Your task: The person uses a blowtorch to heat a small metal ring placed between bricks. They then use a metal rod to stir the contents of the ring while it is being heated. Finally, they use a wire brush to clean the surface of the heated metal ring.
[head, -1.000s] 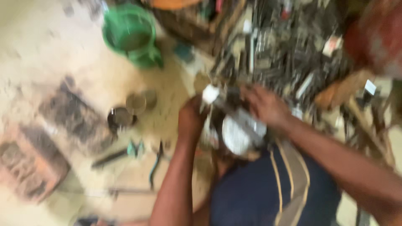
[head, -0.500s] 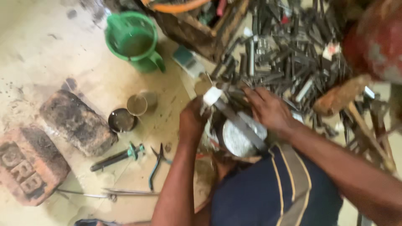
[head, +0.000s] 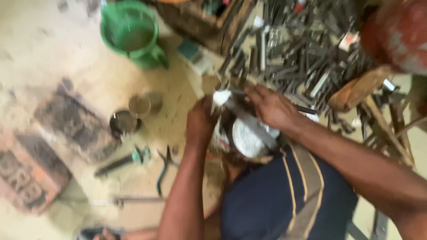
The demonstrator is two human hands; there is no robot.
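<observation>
My left hand (head: 200, 122) grips the white-tipped end of a long grey metal part (head: 249, 121) that lies slanted over a round whitish metal piece (head: 247, 138) between my knees. My right hand (head: 271, 106) presses down on the same grey part from the right, fingers curled around it. Both hands are close together, just above my dark blue shorts (head: 284, 195). The frame is blurred, so the exact shape of the part is unclear.
A big heap of dark metal tools and rods (head: 302, 58) lies behind my hands. A green plastic jug (head: 131, 33), small tins (head: 133, 113), pliers (head: 162, 171), a dark-handled tool (head: 120, 162) and bricks (head: 49, 146) lie at the left. A wooden handle (head: 358, 89) and a red rounded object (head: 396, 31) are at the right.
The view has shifted slightly and blurred. My hands stay on the grey part, with the right hand moved a little up along it.
</observation>
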